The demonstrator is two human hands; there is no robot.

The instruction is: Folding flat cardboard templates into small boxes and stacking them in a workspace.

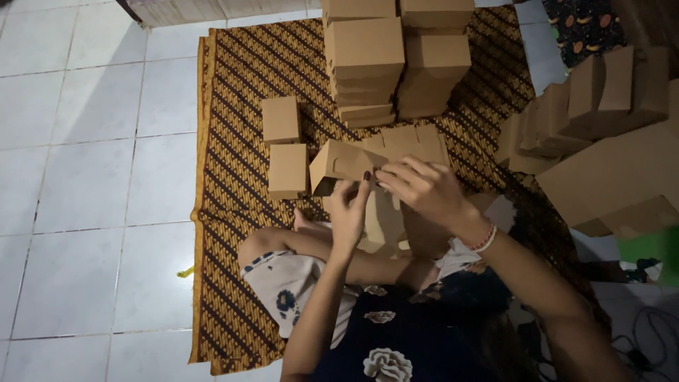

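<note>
I sit on a patterned brown cloth (233, 113) and hold a half-folded brown cardboard box (339, 161) above my lap. My left hand (349, 212) grips its near lower edge from below, fingers up on the side. My right hand (426, 189) rests on the box's right part, fingers pressing a flap, a beaded bracelet on the wrist. Flat cardboard blanks (385, 226) lie under the hands on my legs.
Two small finished boxes (283, 145) stand left of the held one. Tall stacks of boxes (396, 56) rise at the far side. More folded boxes and flat cardboard (601, 141) pile up on the right. White tiled floor (85, 177) spreads to the left.
</note>
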